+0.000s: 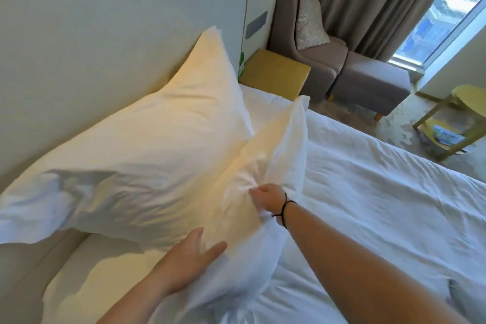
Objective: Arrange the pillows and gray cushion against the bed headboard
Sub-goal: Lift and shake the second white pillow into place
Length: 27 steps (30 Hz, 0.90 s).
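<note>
A large white pillow [147,150] leans against the pale headboard [105,34]. In front of it a second white pillow [276,144] stands on edge on the bed. My right hand [268,198] pinches a fold of this front pillow's cover, a black band on its wrist. My left hand [194,252] lies flat with spread fingers against the pillow's lower part. A silvery gray cushion [310,21] rests on the armchair in the far corner.
White bed sheet [381,205] spreads to the right. A yellow bedside table [276,73] stands by the headboard. Beyond it stand a gray armchair [315,60] with footstool [373,87], curtains, a window, and a yellow side table [457,123].
</note>
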Motion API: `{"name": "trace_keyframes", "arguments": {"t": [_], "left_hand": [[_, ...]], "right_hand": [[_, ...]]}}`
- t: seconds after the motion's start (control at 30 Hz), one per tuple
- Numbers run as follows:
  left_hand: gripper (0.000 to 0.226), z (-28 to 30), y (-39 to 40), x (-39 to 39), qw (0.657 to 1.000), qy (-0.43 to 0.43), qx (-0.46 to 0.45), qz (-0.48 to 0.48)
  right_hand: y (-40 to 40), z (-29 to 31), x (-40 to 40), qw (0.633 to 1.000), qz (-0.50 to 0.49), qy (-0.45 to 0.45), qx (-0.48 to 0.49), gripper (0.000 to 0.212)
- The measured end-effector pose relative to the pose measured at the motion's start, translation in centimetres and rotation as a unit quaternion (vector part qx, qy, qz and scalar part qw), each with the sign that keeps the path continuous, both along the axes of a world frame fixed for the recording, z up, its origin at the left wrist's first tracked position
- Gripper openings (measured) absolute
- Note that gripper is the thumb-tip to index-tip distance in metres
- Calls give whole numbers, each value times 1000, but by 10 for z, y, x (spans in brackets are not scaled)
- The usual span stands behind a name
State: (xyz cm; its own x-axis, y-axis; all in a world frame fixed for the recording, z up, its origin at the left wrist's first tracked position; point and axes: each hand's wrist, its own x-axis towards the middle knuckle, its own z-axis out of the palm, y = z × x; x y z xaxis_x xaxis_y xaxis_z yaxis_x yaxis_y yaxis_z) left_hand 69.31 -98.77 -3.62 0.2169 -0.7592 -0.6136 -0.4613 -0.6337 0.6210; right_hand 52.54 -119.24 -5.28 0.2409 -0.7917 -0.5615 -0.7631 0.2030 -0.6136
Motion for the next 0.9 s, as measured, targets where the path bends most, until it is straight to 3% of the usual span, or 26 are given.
{"name": "trace_keyframes", "arguments": {"t": [0.1, 0.2, 0.27, 0.37, 0.53, 0.67, 0.83, 0.9], "left_hand": [[108, -28, 11, 6, 998, -54, -28, 20], [60, -39, 6, 12, 990, -11, -68, 126], [17, -37, 2, 15, 985, -36, -102, 136], [40, -41, 6, 27, 977, -69, -125, 155], [40, -55, 18, 54, 966, -116, -114, 200], [32, -55, 24, 44, 970, -142, -75, 182], [21, -35, 25, 27, 962, -210, -99, 143], [30, -27, 21, 10, 955, -241, -130, 111]], "right_hand": [[37, -32, 24, 999, 23, 1, -24, 75], [50, -39, 32, 999, 27, 24, -27, 98], [53, -38, 24, 999, 39, 19, -25, 96], [56, -37, 9, 997, 68, 4, -29, 88], [75, -47, -7, 991, 129, -11, -25, 88], [90, -52, -14, 995, 90, -48, -16, 85], [114, -58, -46, 995, 32, -88, 17, 80], [126, -61, -71, 995, 13, -85, 41, 75]]}}
